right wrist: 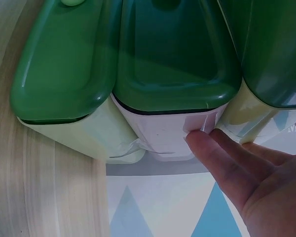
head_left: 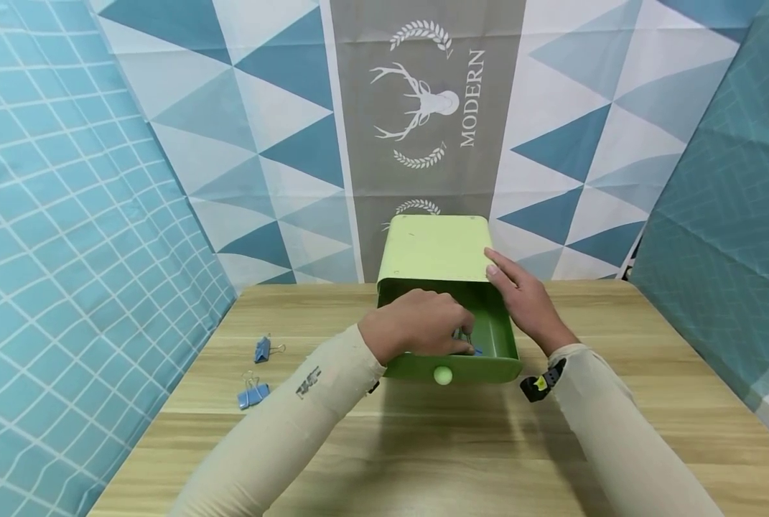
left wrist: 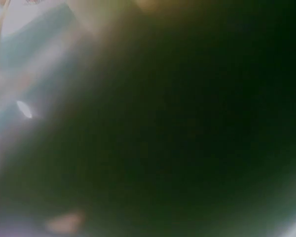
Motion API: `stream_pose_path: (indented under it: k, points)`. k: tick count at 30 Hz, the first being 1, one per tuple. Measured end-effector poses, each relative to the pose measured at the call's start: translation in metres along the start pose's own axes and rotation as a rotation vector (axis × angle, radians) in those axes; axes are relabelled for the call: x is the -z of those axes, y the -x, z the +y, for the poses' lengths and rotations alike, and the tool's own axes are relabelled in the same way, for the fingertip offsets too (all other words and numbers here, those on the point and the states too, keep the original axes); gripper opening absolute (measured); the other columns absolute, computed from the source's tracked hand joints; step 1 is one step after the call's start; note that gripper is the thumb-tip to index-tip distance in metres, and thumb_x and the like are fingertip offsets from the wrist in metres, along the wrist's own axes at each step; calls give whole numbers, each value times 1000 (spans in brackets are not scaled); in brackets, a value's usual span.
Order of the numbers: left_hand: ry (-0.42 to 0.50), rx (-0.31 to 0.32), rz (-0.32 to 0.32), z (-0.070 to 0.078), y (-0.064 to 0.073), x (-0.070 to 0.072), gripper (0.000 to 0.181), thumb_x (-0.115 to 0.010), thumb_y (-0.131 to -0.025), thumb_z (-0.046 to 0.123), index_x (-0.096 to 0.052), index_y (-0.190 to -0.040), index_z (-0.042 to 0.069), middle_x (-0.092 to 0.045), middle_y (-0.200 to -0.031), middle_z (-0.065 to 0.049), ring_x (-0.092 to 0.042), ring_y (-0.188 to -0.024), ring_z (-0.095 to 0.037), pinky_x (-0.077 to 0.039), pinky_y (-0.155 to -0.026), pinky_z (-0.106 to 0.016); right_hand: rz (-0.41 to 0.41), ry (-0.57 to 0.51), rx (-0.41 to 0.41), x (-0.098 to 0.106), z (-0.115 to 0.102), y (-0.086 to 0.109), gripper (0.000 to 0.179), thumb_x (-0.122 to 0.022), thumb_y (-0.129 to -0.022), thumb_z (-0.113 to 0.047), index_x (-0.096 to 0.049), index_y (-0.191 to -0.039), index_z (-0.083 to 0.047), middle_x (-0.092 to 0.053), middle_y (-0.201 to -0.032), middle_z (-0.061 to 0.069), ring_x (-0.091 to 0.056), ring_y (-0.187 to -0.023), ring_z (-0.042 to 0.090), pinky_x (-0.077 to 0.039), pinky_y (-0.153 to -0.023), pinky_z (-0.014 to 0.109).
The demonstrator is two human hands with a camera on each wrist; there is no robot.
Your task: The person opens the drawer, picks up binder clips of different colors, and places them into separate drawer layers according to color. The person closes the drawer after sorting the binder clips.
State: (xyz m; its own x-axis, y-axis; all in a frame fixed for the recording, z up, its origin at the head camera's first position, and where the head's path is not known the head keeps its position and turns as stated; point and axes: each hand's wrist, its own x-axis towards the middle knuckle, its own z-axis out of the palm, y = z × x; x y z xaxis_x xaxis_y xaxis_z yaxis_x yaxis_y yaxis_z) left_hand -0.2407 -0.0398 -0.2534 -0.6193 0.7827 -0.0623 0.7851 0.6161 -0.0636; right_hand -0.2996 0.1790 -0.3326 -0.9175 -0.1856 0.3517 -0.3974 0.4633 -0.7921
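A small cabinet (head_left: 439, 248) with a pale yellow-green top stands on the table, its green drawer (head_left: 497, 334) pulled out. My left hand (head_left: 423, 323) reaches down into that drawer with curled fingers. Between thumb and forefinger it pinches a blue binder clip (head_left: 463, 336), mostly hidden by the hand. A bit of blue shows on the drawer floor beside the thumb. My right hand (head_left: 525, 301) rests its extended fingers along the cabinet's right upper edge. In the right wrist view its fingertips touch the pink side (right wrist: 167, 131) of the middle unit. The left wrist view is dark and blurred.
Two blue binder clips, one farther back (head_left: 263, 350) and one nearer (head_left: 253, 395), lie on the wooden table (head_left: 449, 459) left of the cabinet. A round knob (head_left: 443, 375) sticks out of the drawer front. Patterned cloth (head_left: 281, 129) hangs behind the table.
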Motion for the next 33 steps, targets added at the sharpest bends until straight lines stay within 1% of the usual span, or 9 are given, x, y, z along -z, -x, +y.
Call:
stream_pose_path:
  k: [3,7,12,17,21,24,27,30,33]
  points:
    - [-2,-3,10,0,1,-1,27,-67,-95,47,-75,-108,24,-66,-89,15,-59,-77,-1,-51,-69,-26,2,6,-4,-1,0,0,56,-40,-102,-61,-34,-155,-41,-29,-161,-6,-24,-149,25,-26,-111,63]
    - [-13,-2,14,0,1,-1,26,-66,-96,46,-75,-108,24,-66,-90,14,-60,-79,-1,-52,-70,-28,3,16,-2,-1,-1,1,56,-40,-103,-60,-34,-155,-41,-29,-162,-4,-24,-149,28,-26,-111,64]
    - [-8,9,20,-3,4,3,30,-64,-97,46,-73,-114,24,-69,-99,12,-61,-83,-3,-52,-74,-29,-2,25,-7,-1,-3,2,56,-40,-103,-59,-33,-155,-42,-27,-162,-3,-24,-149,30,-26,-110,66]
    - [-13,42,29,-9,12,8,32,-61,-99,46,-72,-120,23,-70,-109,10,-63,-93,-4,-52,-81,-34,-4,13,-17,-2,-5,3,56,-40,-103,-59,-32,-156,-41,-26,-163,-1,-24,-149,32,-27,-109,66]
    - [-12,54,46,-15,21,10,33,-60,-99,44,-71,-121,22,-70,-107,10,-63,-90,-4,-53,-80,-34,-1,11,-18,-3,-5,2,56,-40,-103,-60,-32,-155,-42,-26,-163,-2,-23,-149,30,-26,-110,65]
    - [-2,49,87,-19,29,11,30,-62,-99,42,-73,-118,21,-70,-102,11,-62,-85,-3,-53,-76,-32,3,12,-7,-4,-4,2,56,-40,-103,-59,-33,-155,-41,-27,-162,-3,-22,-149,30,-24,-111,65]
    - [5,46,140,-25,38,11,23,-63,-99,39,-73,-112,22,-68,-95,13,-61,-80,-1,-52,-69,-29,5,10,10,-4,-3,1,55,-40,-103,-57,-33,-155,-40,-28,-162,-2,-22,-149,29,-24,-111,65]
    - [11,56,197,-30,48,12,17,-63,-99,37,-73,-107,25,-67,-93,15,-61,-80,0,-49,-64,-28,5,9,22,-3,-3,1,55,-41,-104,-56,-33,-156,-39,-28,-162,-2,-22,-149,29,-23,-112,64]
    - [21,46,257,-35,56,11,15,-63,-100,33,-73,-105,24,-67,-92,14,-60,-78,0,-48,-62,-27,8,9,21,-2,-2,1,55,-40,-104,-56,-33,-156,-39,-28,-162,-2,-22,-149,29,-23,-112,64]
